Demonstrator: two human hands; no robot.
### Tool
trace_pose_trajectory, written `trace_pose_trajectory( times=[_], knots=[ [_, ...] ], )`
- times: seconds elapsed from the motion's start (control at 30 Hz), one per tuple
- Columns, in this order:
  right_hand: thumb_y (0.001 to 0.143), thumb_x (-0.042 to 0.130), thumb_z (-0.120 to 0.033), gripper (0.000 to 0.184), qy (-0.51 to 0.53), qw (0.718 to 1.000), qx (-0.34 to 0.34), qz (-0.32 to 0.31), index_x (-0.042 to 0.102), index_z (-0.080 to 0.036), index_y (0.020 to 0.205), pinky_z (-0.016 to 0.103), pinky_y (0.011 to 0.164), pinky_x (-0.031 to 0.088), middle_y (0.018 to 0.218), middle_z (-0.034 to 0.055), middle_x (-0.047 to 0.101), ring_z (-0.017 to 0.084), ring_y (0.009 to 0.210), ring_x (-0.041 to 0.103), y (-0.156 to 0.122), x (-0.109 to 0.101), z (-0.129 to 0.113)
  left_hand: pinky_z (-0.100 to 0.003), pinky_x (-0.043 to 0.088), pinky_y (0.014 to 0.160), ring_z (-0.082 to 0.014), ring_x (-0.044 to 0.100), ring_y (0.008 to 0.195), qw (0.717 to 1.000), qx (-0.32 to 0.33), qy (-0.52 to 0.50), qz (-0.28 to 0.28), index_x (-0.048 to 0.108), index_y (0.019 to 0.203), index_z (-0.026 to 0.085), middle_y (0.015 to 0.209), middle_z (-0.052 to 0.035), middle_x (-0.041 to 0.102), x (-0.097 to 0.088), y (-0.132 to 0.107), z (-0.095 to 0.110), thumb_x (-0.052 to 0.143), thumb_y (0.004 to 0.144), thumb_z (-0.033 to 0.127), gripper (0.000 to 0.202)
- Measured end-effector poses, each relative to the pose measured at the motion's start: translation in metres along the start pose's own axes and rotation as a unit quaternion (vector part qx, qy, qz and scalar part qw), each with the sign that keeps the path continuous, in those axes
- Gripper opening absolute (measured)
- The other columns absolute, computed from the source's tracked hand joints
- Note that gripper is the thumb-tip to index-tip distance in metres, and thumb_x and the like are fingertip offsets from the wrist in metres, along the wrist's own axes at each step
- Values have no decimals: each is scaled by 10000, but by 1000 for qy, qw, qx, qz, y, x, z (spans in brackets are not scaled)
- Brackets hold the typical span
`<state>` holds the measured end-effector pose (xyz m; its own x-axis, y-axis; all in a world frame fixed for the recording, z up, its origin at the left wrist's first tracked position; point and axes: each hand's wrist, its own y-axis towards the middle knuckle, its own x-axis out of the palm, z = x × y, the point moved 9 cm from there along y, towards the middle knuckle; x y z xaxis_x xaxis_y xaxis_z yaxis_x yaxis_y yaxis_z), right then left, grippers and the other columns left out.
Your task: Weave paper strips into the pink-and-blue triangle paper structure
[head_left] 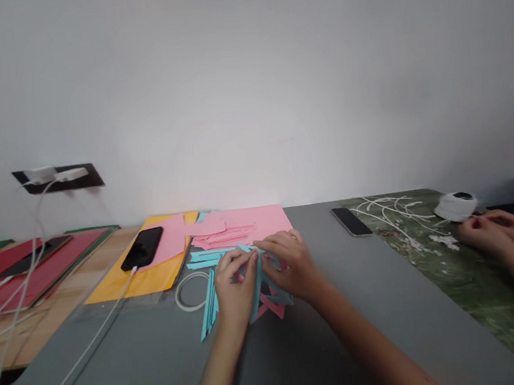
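Note:
Both my hands meet over a folded piece of light blue and pink paper strips [267, 292] on the grey table [164, 361]. My left hand [233, 284] pinches its left side with curled fingers. My right hand [289, 262] grips its upper right part, fingers bent around it. More loose blue strips [208, 305] lie just left of my left hand. Behind the hands lies a pink sheet [260, 220] with cut pink pieces [219, 232] stacked on it.
A black phone [142, 247] on a charging cable rests on yellow paper [146, 277]; another phone [350, 221] lies to the right. Red and green sheets [40, 270] lie far left. Another person's hands [495, 232] work at the right by white strips and a tape roll [457, 205].

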<state>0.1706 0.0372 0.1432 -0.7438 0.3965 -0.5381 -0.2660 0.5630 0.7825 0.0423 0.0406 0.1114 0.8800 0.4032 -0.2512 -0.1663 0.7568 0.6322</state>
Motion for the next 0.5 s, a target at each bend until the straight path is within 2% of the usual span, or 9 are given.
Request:
trace_pose_trajectory(
  times=[0.17, 0.3, 0.5],
  knots=[
    [754, 505, -94, 262, 23, 999, -13, 21, 610, -212, 964, 321, 767, 400, 867, 34, 674, 165, 831, 593, -2, 3, 1, -247, 443, 635, -142, 561, 763, 1000, -14, -5, -4, 705, 868, 216, 809, -29, 601, 1, 0, -4, 607, 768, 305, 166],
    [781, 513, -123, 206, 35, 999, -13, 28, 609, -216, 938, 321, 757, 416, 848, 36, 678, 170, 808, 597, -3, 4, 4, -260, 446, 677, -144, 564, 766, 1000, -4, -8, -6, 706, 849, 218, 800, -27, 604, 2, 0, 0, 603, 771, 295, 150],
    [807, 517, -158, 149, 59, 998, -1, 34, 616, -221, 899, 327, 750, 431, 829, 34, 680, 172, 801, 601, -3, 1, 4, -221, 433, 571, -132, 558, 725, 1000, -19, -23, -5, 703, 792, 204, 776, -27, 603, 1, 0, 1, 609, 760, 291, 132]
  ],
)
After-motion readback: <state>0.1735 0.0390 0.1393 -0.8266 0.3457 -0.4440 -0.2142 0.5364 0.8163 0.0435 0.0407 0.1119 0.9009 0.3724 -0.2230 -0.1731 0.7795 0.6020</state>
